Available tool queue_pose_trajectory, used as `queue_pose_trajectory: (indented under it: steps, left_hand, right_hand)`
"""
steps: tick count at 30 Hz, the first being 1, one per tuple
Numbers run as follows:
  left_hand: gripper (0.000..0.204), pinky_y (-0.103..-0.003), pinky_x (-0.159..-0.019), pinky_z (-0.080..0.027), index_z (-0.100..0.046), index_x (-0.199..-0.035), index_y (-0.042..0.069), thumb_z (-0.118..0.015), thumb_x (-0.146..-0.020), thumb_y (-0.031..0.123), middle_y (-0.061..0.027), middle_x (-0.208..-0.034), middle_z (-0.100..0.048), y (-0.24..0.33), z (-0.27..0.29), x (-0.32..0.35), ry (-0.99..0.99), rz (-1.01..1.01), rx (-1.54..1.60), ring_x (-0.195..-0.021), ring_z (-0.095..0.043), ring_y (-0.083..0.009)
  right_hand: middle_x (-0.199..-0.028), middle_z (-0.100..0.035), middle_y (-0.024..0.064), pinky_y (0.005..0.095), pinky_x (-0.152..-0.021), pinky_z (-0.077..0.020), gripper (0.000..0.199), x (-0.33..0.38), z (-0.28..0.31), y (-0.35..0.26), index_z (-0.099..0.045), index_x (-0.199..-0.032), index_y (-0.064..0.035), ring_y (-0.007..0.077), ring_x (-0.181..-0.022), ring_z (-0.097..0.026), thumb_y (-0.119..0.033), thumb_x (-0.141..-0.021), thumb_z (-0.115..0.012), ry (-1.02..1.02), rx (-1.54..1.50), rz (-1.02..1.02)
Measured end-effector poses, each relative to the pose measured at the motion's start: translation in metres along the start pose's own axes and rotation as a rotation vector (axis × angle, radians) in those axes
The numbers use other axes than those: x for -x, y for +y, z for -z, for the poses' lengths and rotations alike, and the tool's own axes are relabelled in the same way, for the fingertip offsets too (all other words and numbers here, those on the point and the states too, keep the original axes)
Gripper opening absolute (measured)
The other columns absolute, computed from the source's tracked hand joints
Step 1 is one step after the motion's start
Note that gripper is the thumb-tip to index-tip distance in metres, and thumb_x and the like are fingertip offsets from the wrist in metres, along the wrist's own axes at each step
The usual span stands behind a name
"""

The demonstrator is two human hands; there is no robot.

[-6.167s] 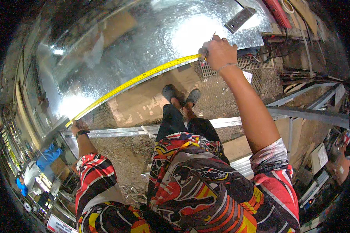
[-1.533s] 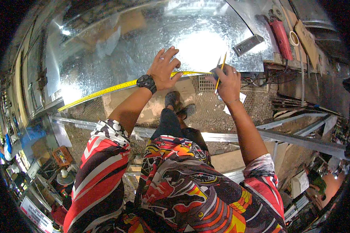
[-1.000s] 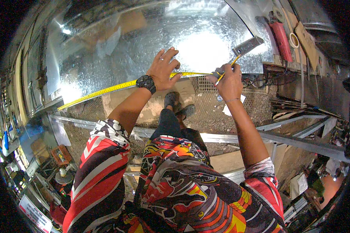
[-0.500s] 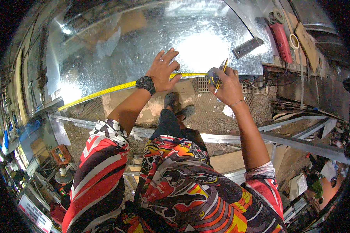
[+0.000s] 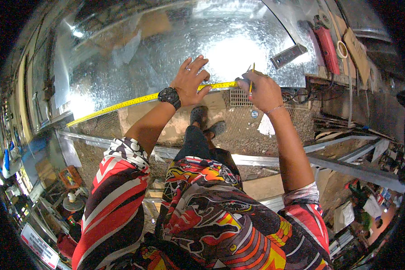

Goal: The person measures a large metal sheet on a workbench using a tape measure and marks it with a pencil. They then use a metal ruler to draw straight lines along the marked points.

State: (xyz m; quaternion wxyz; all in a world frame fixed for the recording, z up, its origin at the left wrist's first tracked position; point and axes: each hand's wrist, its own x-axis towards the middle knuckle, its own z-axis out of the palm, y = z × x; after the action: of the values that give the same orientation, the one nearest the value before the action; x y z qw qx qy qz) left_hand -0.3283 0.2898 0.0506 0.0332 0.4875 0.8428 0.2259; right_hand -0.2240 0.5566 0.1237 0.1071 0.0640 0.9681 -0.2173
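A yellow tape measure stretches along the near edge of a shiny metal sheet. My left hand, with a black watch on the wrist, lies on the sheet with fingers spread and thumb beside the tape blade. At the blade's right end, my right hand is closed around the tape's end and a yellow pencil, which stands nearly upright between the fingers. The tape's case is mostly hidden by that hand. A dark grey flat metal block rests on the sheet beyond my right hand.
A red angle grinder and a roll of tape lie at the right, beside a cardboard piece. Metal bars cross in front of my body. A plastic grate and white paper lie below the sheet's edge.
My right hand has turned and shifted slightly, hiding the tape's case. The pencil has tipped more upright. My left hand stays nearly still.
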Motion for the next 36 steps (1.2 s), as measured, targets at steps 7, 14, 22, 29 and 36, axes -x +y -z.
queue_pose_trajectory:
  steps: [7,14,22,29,36]
  left_hand:
    - [0.034,-0.057,-0.126,-0.016,-0.061,-0.113,0.010,-0.067,-0.091,0.034,-0.0201,-0.152,-0.045,-0.003,-0.004,0.001,-0.005,-0.003,0.011,-0.152,-0.030,-0.0371]
    - [0.033,-0.058,-0.126,-0.017,-0.061,-0.114,0.010,-0.067,-0.091,0.033,-0.0202,-0.152,-0.044,-0.003,0.000,0.000,-0.013,-0.008,0.004,-0.152,-0.030,-0.0374]
    - [0.032,-0.059,-0.125,-0.017,-0.062,-0.111,0.011,-0.068,-0.088,0.032,-0.0207,-0.151,-0.045,-0.006,-0.006,0.002,0.011,-0.023,0.017,-0.151,-0.031,-0.0382]
    - [0.032,-0.059,-0.125,-0.018,-0.062,-0.111,0.011,-0.069,-0.087,0.032,-0.0213,-0.151,-0.046,-0.006,-0.006,0.002,0.020,-0.022,0.030,-0.151,-0.032,-0.0393]
    - [0.034,-0.059,-0.125,-0.018,-0.062,-0.112,0.010,-0.068,-0.087,0.033,-0.0216,-0.151,-0.045,-0.005,-0.005,0.000,0.019,-0.022,0.023,-0.151,-0.032,-0.0392]
  right_hand:
    - [-0.106,-0.072,0.0176,0.0500,-0.081,-0.0551,0.034,0.002,-0.019,-0.007,-0.073,-0.106,-0.0075,0.0399,-0.098,-0.069,-0.037,-0.090,-0.075,0.080,-0.005,-0.082]
    - [-0.105,-0.071,0.0183,0.0461,-0.078,-0.0552,0.032,0.013,-0.015,-0.015,-0.072,-0.119,-0.0058,0.0366,-0.096,-0.068,-0.028,-0.096,-0.068,0.508,0.172,0.181]
    - [-0.102,-0.075,0.0111,0.0346,-0.087,-0.0534,0.033,0.063,-0.035,-0.038,-0.069,-0.128,0.0000,0.0173,-0.096,-0.069,-0.017,-0.103,-0.057,0.260,-0.802,-0.098]
    - [-0.106,-0.074,0.0174,0.0374,-0.096,-0.0538,0.024,0.046,-0.064,-0.044,-0.072,-0.116,-0.0032,0.0276,-0.104,-0.072,-0.008,-0.093,-0.068,0.201,-0.640,0.068]
    - [-0.105,-0.074,0.0177,0.0444,-0.094,-0.0564,0.026,0.041,-0.082,-0.043,-0.071,-0.109,-0.0047,0.0387,-0.098,-0.072,-0.002,-0.083,-0.072,0.369,-0.372,0.254]
